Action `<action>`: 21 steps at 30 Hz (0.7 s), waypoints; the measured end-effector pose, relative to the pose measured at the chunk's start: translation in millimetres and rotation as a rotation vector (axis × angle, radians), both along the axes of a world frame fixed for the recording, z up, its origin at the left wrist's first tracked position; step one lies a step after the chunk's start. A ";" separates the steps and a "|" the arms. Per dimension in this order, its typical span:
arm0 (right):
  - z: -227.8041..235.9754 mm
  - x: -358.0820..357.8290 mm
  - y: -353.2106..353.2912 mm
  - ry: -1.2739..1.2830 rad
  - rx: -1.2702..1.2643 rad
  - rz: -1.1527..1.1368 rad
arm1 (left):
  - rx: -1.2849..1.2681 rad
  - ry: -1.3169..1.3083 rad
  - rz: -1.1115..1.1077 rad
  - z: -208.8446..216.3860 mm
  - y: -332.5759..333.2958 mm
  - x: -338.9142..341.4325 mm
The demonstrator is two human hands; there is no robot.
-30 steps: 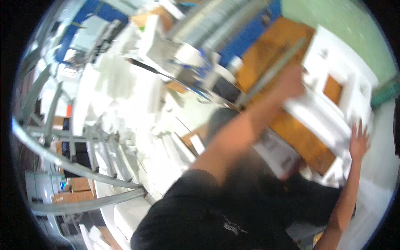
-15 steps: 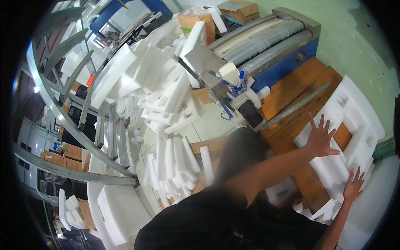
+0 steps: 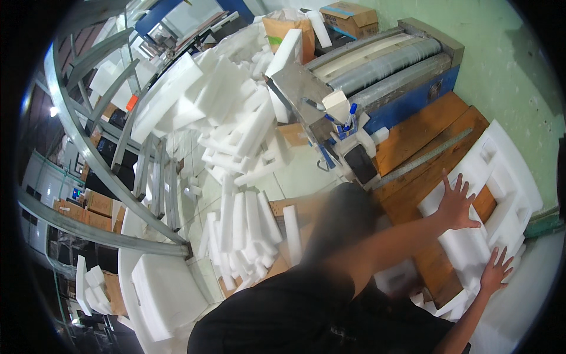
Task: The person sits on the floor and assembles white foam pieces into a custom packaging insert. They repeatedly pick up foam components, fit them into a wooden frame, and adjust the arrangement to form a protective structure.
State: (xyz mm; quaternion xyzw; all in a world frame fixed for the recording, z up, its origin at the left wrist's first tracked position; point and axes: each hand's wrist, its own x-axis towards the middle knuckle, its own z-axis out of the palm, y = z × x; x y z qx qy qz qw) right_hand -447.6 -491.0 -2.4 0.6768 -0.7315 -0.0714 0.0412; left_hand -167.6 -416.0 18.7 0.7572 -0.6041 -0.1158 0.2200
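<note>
A large white foam frame (image 3: 505, 223) with rectangular cut-outs lies at the right on a brown wooden bench (image 3: 407, 164), against the wall side. My left hand (image 3: 457, 203) is spread on its near strip, fingers apart and pointing away. Lower and further right, my right hand (image 3: 495, 272) rests with splayed fingers at the frame's near right corner. Neither hand grips anything. White foam offcuts (image 3: 454, 305) sit by the frame's lower end, partly hidden by my right arm. Through the frame's central opening, brown wood shows.
A metal ruler (image 3: 427, 154) lies along the bench. Beyond stands a roller machine (image 3: 389, 65); beside it are a phone (image 3: 361, 164) and blue pens (image 3: 352, 118). Foam pieces (image 3: 230, 106) pile on the tiled floor, foam strips (image 3: 250, 227) nearer. A metal rack (image 3: 112, 183) curves at left.
The whole view has shifted slightly, so the machine and bench appear a little lower and further right. Both hands stay spread on the foam frame, the right one slightly lower in view.
</note>
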 end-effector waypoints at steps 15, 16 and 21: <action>-0.1 -2.4 -4.2 -0.041 0.042 0.028 | -0.039 0.003 0.010 -3.6 1.9 -2.9; -0.4 -2.8 -3.6 -0.041 0.046 0.028 | -0.038 0.003 0.015 -3.4 1.5 -2.2; -2.1 -4.0 -8.6 -0.073 0.030 0.041 | -0.033 0.008 0.018 -4.8 3.0 -2.3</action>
